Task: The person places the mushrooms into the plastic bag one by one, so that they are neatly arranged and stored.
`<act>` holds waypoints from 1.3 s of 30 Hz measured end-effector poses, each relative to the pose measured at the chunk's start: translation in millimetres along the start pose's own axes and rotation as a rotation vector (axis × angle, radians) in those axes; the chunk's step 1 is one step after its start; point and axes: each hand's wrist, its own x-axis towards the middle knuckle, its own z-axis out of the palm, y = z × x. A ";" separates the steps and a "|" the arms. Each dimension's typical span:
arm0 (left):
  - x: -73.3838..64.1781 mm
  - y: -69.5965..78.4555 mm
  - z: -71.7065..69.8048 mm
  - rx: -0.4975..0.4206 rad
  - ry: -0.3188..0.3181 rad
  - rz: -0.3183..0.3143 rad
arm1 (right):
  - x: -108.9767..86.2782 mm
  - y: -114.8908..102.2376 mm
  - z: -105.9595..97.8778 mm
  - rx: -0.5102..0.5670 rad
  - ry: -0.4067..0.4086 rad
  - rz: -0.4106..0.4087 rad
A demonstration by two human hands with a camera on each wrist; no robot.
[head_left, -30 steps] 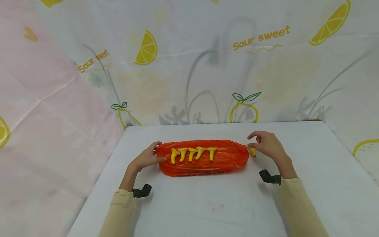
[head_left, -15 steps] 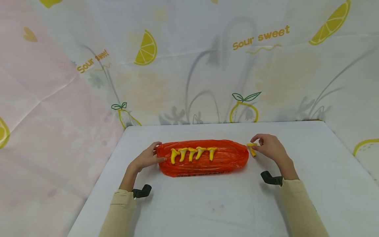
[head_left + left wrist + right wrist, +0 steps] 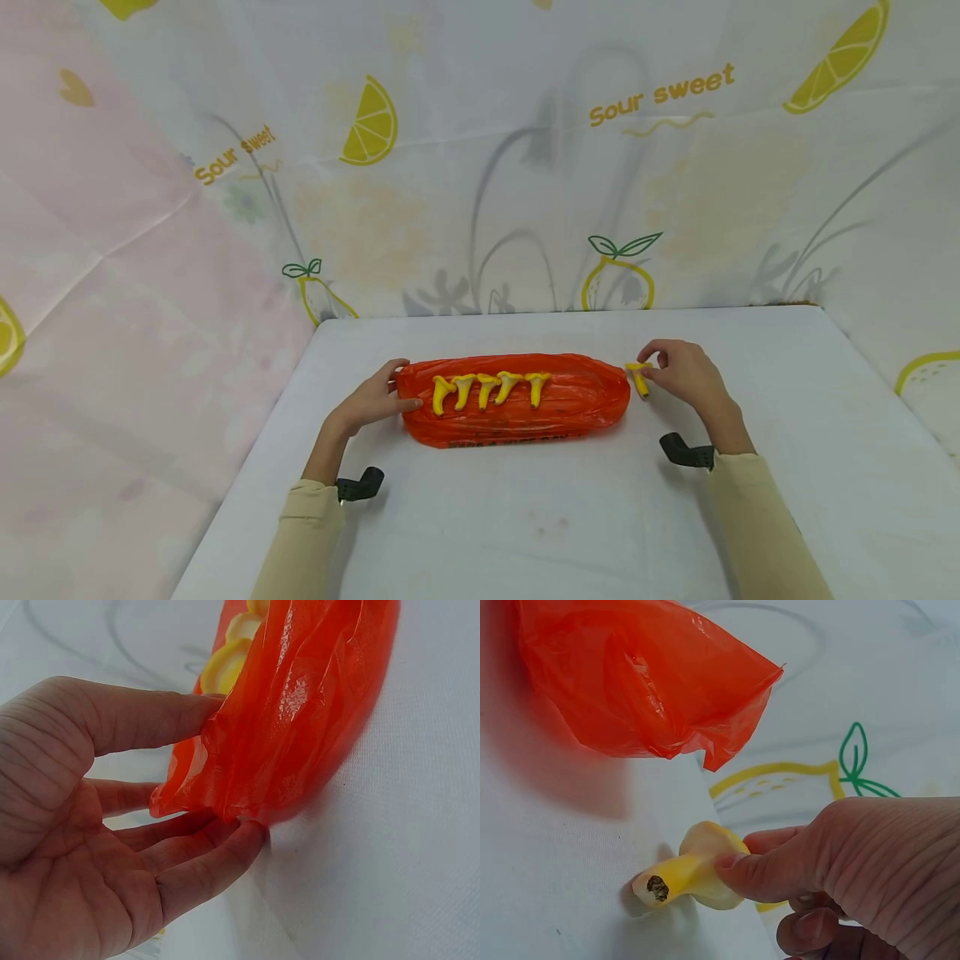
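A red plastic bag (image 3: 517, 425) lies stretched lengthwise on the white table, with several yellow chanterelle mushrooms (image 3: 536, 388) in a row across its top. My left hand (image 3: 372, 394) grips the bag's left end. In the left wrist view, the thumb presses on top of the red plastic (image 3: 300, 712) while the fingers curl beneath. Just beyond the bag's right end, my right hand (image 3: 684, 368) pinches another yellow chanterelle (image 3: 640, 382) by its cap. Its stem, with a dark cut end, points away from the hand in the right wrist view, where the chanterelle (image 3: 682, 874) appears close to the tabletop.
The white table (image 3: 480, 517) runs up to a fabric backdrop (image 3: 480, 183) printed with lemons and lettering. A black wrist camera (image 3: 362, 485) sits on the left wrist and another black camera (image 3: 684, 451) on the right.
My right hand has shifted slightly right and toward me, and the chanterelle's cap, mostly hidden before, now shows. The left hand, the bag and the row of mushrooms stay where they were.
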 end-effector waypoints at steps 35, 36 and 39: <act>-1.1 1.8 -0.1 0.011 -0.005 -0.002 | -13.9 -27.3 -27.2 0.012 0.171 -0.131; -1.1 1.8 -0.1 0.010 -0.004 -0.002 | -13.8 -28.6 -26.8 0.019 0.176 -0.136; -0.9 1.5 0.0 0.016 -0.003 -0.002 | -13.0 -33.0 -25.4 0.037 0.177 -0.147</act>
